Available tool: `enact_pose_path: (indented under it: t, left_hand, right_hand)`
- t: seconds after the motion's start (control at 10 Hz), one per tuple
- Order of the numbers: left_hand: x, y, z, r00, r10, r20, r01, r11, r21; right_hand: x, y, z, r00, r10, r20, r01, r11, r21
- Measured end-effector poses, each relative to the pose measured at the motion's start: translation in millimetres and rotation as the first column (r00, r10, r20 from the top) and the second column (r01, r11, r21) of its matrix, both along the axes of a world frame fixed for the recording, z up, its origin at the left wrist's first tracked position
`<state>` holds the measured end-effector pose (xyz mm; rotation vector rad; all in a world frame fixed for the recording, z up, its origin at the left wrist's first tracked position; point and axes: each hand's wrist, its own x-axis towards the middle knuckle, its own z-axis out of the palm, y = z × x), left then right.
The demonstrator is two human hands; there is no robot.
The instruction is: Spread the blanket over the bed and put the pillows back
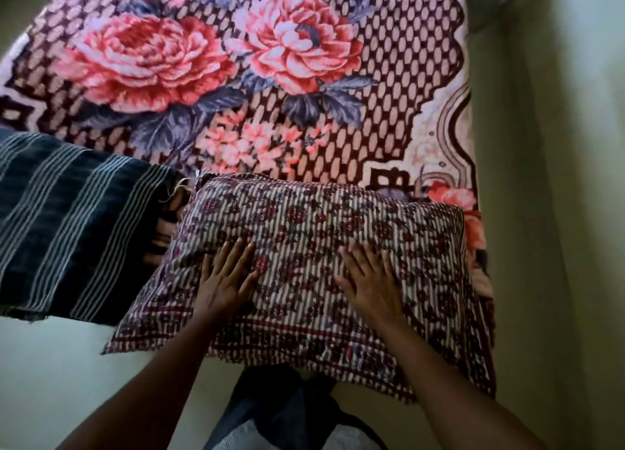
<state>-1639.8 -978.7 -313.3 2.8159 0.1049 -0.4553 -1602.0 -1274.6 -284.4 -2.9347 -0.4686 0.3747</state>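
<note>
A blanket (236, 77) with big pink and red flowers on a dark dotted ground lies spread across the bed. At its near end sits a pillow (338, 219) in a maroon-and-white striped floral cover, its loose flap hanging over the bed's edge. My left hand (225, 277) and my right hand (370, 280) both press flat on this pillow with straight fingers. Beside it on the left lies a second pillow (67, 219), dark blue with thin white stripes, touching the first at the corner.
A pale green wall (548, 212) runs close along the bed's right side. Pale floor (67, 365) shows at the lower left, below the bed's near edge. My dark clothing (280, 409) fills the bottom middle.
</note>
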Motion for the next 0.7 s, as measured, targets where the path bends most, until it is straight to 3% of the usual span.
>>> enact_pose_path:
  t: [0.1, 0.2, 0.3, 0.4, 0.5, 0.6, 0.7]
  left_hand:
    - [-6.8, 5.9, 4.9, 0.997, 0.05, 0.058, -0.052, 0.999, 0.018]
    - [-10.0, 12.0, 13.1, 0.994, 0.087, 0.071, -0.086, 0.996, -0.016]
    - [-12.9, 22.1, 12.2, 0.994, 0.08, 0.069, -0.077, 0.996, -0.048]
    - [-17.5, 39.9, 12.3, 0.989, 0.134, 0.067, -0.117, 0.97, -0.214]
    - [-22.8, 52.5, 23.3, 0.97, 0.241, 0.041, -0.21, 0.906, -0.366]
    - [-42.0, 55.8, 52.2, 0.929, 0.365, 0.059, -0.282, 0.803, -0.526]
    - [-64.5, 60.3, 69.4, 0.854, 0.52, 0.002, -0.419, 0.692, -0.588]
  right_hand:
    - [12.7, 10.2, 5.5, 0.979, -0.204, -0.017, 0.205, 0.977, 0.061]
    - [37.8, 47.1, 9.5, 0.951, -0.277, -0.14, 0.27, 0.961, -0.062]
    - [36.7, 85.5, 5.3, 0.958, -0.142, -0.248, 0.116, 0.986, -0.117]
    - [14.5, 143.1, 5.3, 0.946, 0.064, -0.317, -0.062, 0.998, 0.018]
    - [-14.1, 171.4, 3.6, 0.912, 0.313, -0.267, -0.294, 0.949, 0.11]
    - [-21.2, 175.6, 9.7, 0.903, 0.353, -0.244, -0.285, 0.919, 0.274]
    - [-15.0, 174.7, 19.3, 0.911, 0.287, -0.297, -0.169, 0.915, 0.365]
